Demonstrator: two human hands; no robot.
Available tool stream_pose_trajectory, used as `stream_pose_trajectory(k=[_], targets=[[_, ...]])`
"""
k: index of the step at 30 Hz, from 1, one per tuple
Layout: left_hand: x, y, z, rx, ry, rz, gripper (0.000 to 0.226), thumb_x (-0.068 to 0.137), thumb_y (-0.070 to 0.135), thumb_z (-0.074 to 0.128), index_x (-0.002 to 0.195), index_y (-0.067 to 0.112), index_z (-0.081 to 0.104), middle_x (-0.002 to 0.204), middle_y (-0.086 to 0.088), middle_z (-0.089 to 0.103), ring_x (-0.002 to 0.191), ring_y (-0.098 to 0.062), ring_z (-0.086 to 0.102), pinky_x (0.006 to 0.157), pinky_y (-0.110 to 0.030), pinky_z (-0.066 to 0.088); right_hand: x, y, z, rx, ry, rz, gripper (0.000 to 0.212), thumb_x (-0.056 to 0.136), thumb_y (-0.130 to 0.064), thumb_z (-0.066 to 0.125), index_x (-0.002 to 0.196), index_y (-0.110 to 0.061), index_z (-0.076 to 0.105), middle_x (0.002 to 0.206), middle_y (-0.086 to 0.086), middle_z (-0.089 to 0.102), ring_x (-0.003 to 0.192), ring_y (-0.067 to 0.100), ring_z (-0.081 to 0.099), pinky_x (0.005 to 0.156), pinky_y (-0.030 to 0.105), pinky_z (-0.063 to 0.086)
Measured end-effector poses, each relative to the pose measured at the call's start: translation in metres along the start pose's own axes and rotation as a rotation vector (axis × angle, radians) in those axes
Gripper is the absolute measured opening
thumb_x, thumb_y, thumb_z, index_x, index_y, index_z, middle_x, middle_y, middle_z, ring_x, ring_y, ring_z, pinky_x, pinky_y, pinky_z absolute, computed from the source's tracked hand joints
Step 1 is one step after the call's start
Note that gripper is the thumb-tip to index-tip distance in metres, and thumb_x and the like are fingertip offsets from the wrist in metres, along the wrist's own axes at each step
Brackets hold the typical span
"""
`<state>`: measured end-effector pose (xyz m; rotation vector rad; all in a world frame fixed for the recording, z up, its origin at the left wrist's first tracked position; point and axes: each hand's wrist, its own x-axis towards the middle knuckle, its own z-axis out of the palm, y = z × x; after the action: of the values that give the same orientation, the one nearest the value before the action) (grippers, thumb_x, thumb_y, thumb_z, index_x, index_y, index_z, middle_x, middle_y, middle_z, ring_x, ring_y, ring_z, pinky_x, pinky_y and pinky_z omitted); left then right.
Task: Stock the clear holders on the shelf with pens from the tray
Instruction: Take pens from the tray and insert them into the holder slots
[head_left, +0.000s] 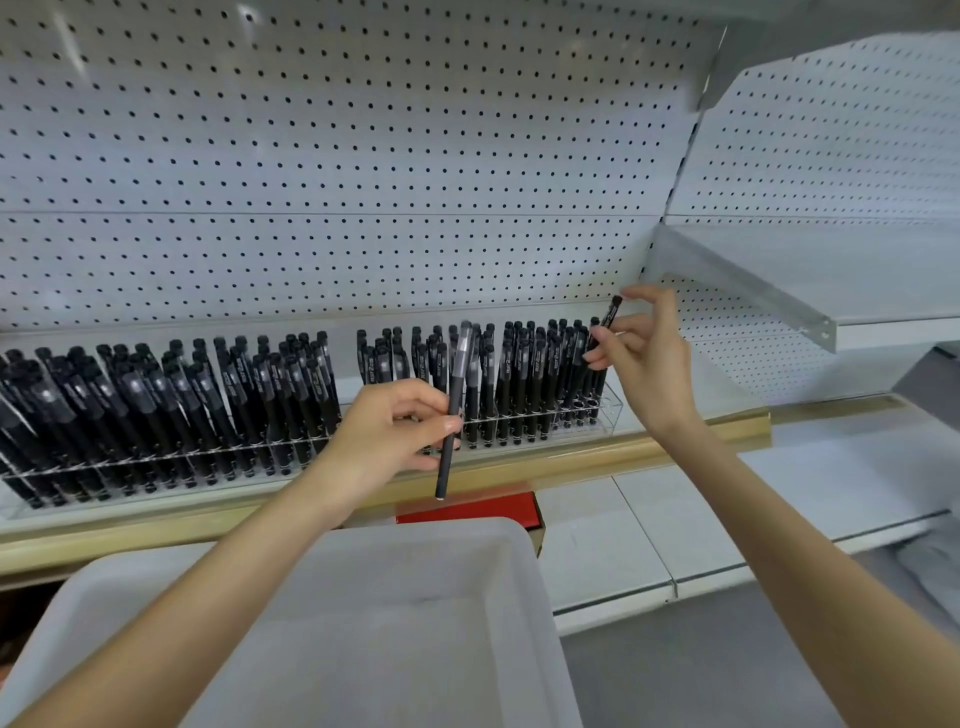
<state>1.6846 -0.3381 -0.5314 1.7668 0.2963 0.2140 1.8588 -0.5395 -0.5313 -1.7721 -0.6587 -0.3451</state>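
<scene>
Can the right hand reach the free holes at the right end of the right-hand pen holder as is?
Probably yes. The right hand, pinching a pen, hovers just above that end of the holder, nothing between. The left hand and the second pen it holds sit further left, out of the way.

Left holder (156, 470) is jammed, stocked pens (171, 400) shoulder to shoulder, nothing slips in from above. A narrow bare strip splits it from the right holder (613, 410). That one's crowded too, but open holes show at its far right end, right where the right grip (644, 353) pinches a tilted pen (609, 316). Left grip (395, 431) and its upright pen (453, 415) block the middle front. Above the caps, open air along the pegboard (363, 182); a side shelf (779, 296) juts overhead at right.
</scene>
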Motion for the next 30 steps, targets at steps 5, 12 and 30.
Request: stream_pose_trajectory(k=[5, 12, 30], targets=[[0.001, -0.001, 0.003, 0.010, -0.017, 0.006, 0.006, 0.086, 0.009, 0.067, 0.092, 0.012, 0.068, 0.087, -0.002, 0.072, 0.079, -0.009, 0.071, 0.070, -0.030, 0.060, -0.001, 0.003, 0.000, -0.008, -0.036, -0.014, 0.032, 0.092, -0.006, 0.061, 0.114, -0.022, 0.043, 0.080, 0.004, 0.062, 0.067, 0.015, 0.069, 0.067, 0.026, 0.057], [-0.003, -0.003, 0.002, 0.081, -0.040, 0.036, 0.005, 0.086, 0.010, 0.067, 0.090, 0.013, 0.069, 0.088, -0.002, 0.071, 0.081, -0.010, 0.069, 0.064, -0.023, 0.057, -0.007, 0.024, 0.003, -0.244, -0.166, -0.070, 0.023, 0.091, -0.014, 0.064, 0.112, -0.014, 0.055, 0.088, 0.000, 0.061, 0.074, 0.015, 0.065, 0.074, 0.031, 0.056], [-0.007, -0.006, -0.001, -0.056, -0.007, -0.016, 0.006, 0.088, 0.011, 0.066, 0.093, 0.010, 0.068, 0.090, -0.006, 0.072, 0.082, -0.010, 0.070, 0.067, -0.024, 0.058, -0.001, 0.025, -0.001, -0.234, -0.219, -0.079, 0.026, 0.088, -0.010, 0.066, 0.110, -0.024, 0.064, 0.091, -0.006, 0.066, 0.081, 0.007, 0.060, 0.075, 0.015, 0.049]])
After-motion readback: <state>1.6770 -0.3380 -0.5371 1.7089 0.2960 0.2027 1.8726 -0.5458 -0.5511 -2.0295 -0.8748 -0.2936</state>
